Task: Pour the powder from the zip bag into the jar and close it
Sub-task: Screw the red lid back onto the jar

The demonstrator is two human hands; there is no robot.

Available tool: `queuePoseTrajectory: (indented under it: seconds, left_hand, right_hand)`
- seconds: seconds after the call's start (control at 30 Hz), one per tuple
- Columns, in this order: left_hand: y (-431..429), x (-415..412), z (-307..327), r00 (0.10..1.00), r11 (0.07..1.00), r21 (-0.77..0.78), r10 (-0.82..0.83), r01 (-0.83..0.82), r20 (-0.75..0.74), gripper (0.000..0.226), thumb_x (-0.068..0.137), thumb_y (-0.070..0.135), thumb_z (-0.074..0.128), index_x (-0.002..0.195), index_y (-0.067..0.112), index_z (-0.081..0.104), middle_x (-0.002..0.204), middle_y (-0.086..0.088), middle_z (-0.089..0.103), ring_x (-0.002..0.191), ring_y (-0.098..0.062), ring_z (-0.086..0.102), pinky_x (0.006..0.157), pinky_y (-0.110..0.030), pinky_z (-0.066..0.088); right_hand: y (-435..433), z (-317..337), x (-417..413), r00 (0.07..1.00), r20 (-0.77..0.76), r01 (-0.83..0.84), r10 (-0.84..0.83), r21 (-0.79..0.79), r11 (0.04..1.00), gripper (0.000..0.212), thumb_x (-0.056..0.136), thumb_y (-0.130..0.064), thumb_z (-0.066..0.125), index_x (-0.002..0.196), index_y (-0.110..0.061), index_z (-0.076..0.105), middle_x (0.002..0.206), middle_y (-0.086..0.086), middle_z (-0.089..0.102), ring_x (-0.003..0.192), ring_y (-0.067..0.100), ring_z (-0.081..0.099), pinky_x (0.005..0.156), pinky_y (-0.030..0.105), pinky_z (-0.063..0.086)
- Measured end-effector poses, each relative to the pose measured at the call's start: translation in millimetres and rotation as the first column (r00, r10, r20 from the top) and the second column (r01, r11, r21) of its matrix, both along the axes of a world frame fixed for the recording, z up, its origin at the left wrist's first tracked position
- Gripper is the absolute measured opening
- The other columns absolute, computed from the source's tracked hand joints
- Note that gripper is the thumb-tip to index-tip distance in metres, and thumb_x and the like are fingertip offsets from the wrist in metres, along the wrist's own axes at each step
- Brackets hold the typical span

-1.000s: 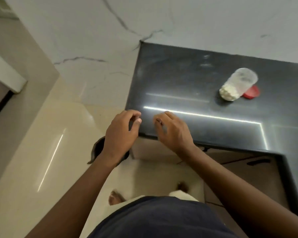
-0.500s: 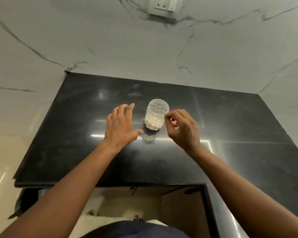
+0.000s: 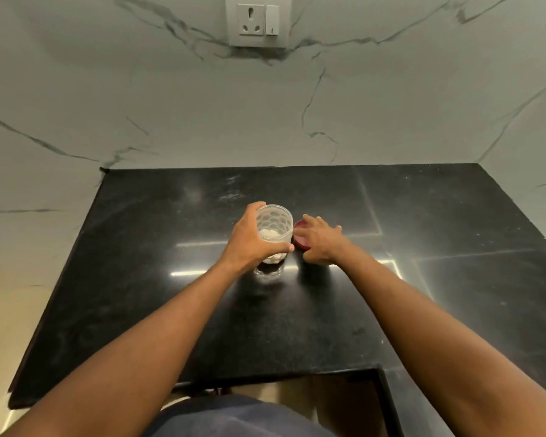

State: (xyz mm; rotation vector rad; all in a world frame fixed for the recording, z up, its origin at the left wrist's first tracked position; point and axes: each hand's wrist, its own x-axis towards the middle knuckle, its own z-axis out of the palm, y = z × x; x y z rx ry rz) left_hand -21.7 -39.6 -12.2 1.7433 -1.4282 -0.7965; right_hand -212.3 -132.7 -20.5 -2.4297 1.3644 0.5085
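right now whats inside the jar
The open jar holds white stuff low down, under half full. The left hand wraps its side, hiding part of the contents and the bottom.

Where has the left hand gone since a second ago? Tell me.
Yes, it moved. The left hand left the near-left edge of the black countertop and now wraps the clear jar mid-counter.
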Motion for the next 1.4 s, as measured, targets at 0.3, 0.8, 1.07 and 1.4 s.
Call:
queuePoseTrajectory:
  seconds: [0.3,0.8,1.07,1.4]
  left_hand:
    - [0,8,-11,0.993,1.0,0.021,0.0,0.002,-0.12,0.089,0.054,0.043,0.101,0.131,0.032,0.056,0.121,0.015,0.07,0.11,-0.002,0.065,0.091,-0.024,0.053]
    - [-1,9,-19,0.982,1.0,0.021,-0.008,0.012,-0.189,0.086,0.058,0.052,0.095,0.131,0.045,0.05,0.121,0.014,0.068,0.106,-0.007,0.068,0.086,-0.035,0.062]
    - [-2,13,-25,0.977,0.999,0.007,-0.04,0.043,-0.209,0.092,0.058,0.05,0.097,0.134,0.05,0.044,0.125,0.017,0.063,0.112,-0.004,0.063,0.09,-0.027,0.056]
    - [-2,17,-26,0.973,0.997,0.044,-0.05,0.061,-0.223,0.086,0.052,0.053,0.098,0.117,0.068,0.044,0.119,0.024,0.066,0.107,0.002,0.064,0.078,-0.018,0.05]
  right_hand:
    - [1,36,-10,0.906,0.358,0.291,-0.225,-0.142,0.946,0.065,0.073,-0.048,0.079,0.131,-0.039,0.051,0.13,0.006,0.05,0.116,0.033,0.058,0.092,0.048,0.056]
    - [51,58,48,0.591,0.788,0.309,-0.175,-0.02,0.951,0.04,0.072,-0.035,0.09,0.073,-0.015,0.055,0.113,0.003,0.063,0.106,0.015,0.058,0.078,0.022,0.044]
    - [38,88,52,0.902,0.431,0.021,0.006,-0.059,0.998,0.084,0.078,-0.039,0.083,0.152,-0.034,0.043,0.145,0.0,0.042,0.123,0.022,0.054,0.095,0.035,0.054]
    - [18,103,86,0.997,0.001,-0.08,0.083,-0.231,0.97,0.085,0.07,-0.079,0.072,0.129,-0.02,0.056,0.102,0.003,0.06,0.087,0.022,0.058,0.068,0.034,0.047]
